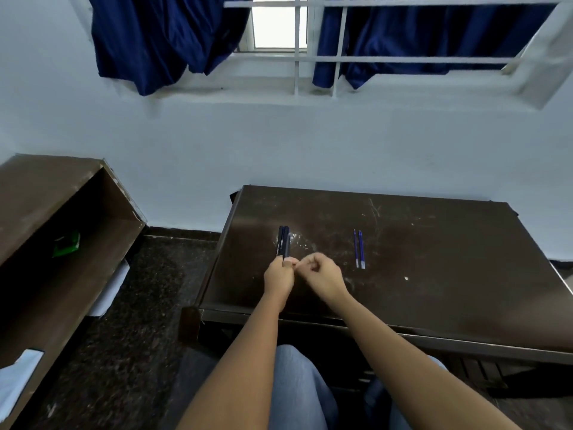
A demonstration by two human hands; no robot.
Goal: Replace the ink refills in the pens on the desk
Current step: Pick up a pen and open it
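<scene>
Pens (283, 242): dark bundle, 2–3 slim barrels held together. Long axis runs near-to-far, free ends pointing at the worktop's far edge and tilted up a bit off the surface. They sit over the left-centre of the worktop (434, 259), closer to the left edge than the right.

Left hand (279, 276) grips the pens' near ends, fingers wrapped round them. Right hand (322, 276) is curled, fingertips right against the left hand's fingertips. Can't tell if it pinches anything.

Refills (359, 248): 2 thin blue sticks w/ pale near tips, flat on the worktop and parallel, just beside each other. Same near-to-far axis, lying right of the hands, approx mid-worktop.

Worktop is dark brown, glossy, scratched, w/ white smears. A broad stretch runs from the refills to the right edge. Far edge sits near a pale wall (310, 144), and both forearms cross the near edge.

Left of the worktop, across dark speckled floor (124, 305), stands a brown shelf unit (46, 197) w/ a green item (66, 243) inside. Blue curtains (161, 35) hang at a white window grille (335, 59).
</scene>
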